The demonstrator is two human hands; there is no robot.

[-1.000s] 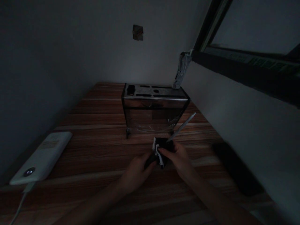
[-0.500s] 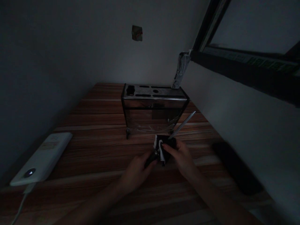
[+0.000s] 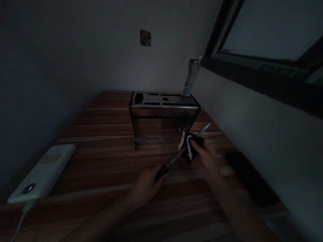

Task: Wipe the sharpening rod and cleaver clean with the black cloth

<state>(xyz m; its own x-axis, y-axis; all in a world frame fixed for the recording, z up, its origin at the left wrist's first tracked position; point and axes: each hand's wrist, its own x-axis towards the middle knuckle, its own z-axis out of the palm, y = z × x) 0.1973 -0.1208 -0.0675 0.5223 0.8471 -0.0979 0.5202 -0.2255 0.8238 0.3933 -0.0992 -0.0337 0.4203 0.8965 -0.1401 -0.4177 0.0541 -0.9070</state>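
In dim light my left hand [image 3: 147,183] is closed round the dark handle of a long thin steel rod [image 3: 180,154] that points up and to the right. My right hand [image 3: 207,159] pinches a dark cloth with white edges [image 3: 189,148] folded round the rod, near its far end. Both hands hover over a wooden table [image 3: 106,158]. Just behind them stands a metal-topped, clear-walled knife block [image 3: 163,117] with slots in its top.
A white power bank [image 3: 42,174] with a lit button and a cable lies at the table's left edge. A dark flat object [image 3: 249,178] rests at the right by the wall. A wrapped item [image 3: 190,77] leans in the corner under a window frame [image 3: 252,64].
My right hand has slid the cloth along the rod, away from the handle toward the tip. The left hand stayed in place on the handle.
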